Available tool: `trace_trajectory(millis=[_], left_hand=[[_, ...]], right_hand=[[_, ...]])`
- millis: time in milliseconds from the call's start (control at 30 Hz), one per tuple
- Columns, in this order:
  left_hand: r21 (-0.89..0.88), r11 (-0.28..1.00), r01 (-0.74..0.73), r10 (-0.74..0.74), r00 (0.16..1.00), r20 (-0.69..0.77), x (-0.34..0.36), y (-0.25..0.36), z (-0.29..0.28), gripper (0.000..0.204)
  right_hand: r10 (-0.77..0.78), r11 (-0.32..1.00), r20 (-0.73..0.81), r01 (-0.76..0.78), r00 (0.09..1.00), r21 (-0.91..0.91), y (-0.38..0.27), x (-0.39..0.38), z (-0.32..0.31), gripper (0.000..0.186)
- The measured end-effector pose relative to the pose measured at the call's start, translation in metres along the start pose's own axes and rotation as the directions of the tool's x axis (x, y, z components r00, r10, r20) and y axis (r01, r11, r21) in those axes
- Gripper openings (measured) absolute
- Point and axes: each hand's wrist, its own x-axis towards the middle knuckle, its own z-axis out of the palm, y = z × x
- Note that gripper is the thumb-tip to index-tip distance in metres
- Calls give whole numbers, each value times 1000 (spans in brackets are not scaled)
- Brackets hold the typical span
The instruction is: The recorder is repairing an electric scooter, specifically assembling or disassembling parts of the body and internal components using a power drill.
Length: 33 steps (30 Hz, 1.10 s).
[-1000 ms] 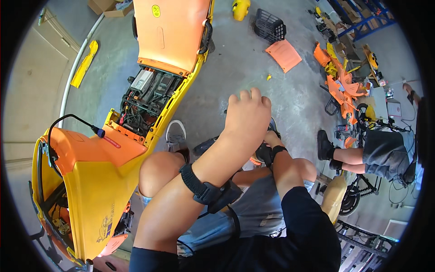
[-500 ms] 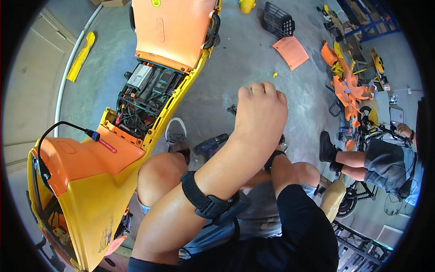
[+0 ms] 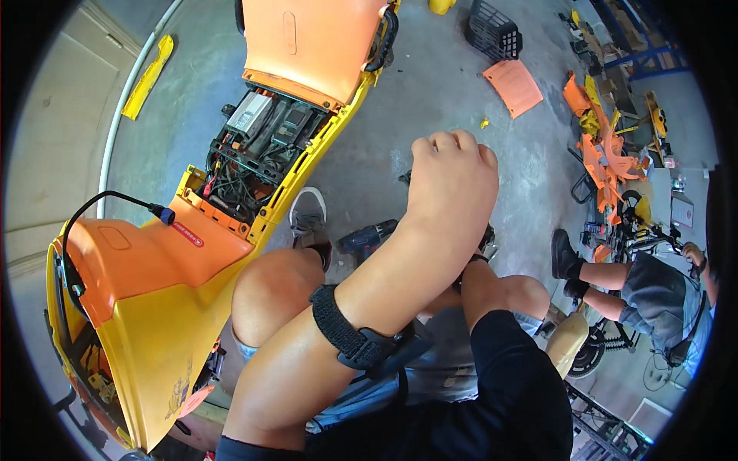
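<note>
Grey concrete floor (image 3: 430, 107) carries scattered orange panels (image 3: 513, 86) and an opened scooter (image 3: 254, 154).

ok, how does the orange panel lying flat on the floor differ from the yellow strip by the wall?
The orange panel is a broad, roughly square sheet; the yellow strip is long and narrow. The panel lies near the black crate, the strip beside the white pipe. Both lie loose on the concrete floor.

scooter body (image 3: 177, 253) fills left of frame, open wiring bay (image 3: 261, 150) upper centre-left | left hand (image 3: 450, 184) at centre, above knees | cordless drill (image 3: 369, 240) on floor just left of it | crate (image 3: 492, 29) top | second person (image 3: 646, 284) far right
</note>
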Motion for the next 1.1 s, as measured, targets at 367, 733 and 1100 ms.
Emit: trace_trajectory(millis=[367,733,1100], left_hand=[[-9,1000,-12,12,999,-45,5,-8,-2,35],[-45,999,-2,2,1000,7,5,-10,-13,27],[-80,997,8,0,994,110,2,-11,-14,26]], right_hand=[[-18,999,1,18,1000,30,1,3,10,20],[-57,997,0,56,998,45,-11,2,10,22],[-95,990,-22,97,995,102,-11,16,16,24]])
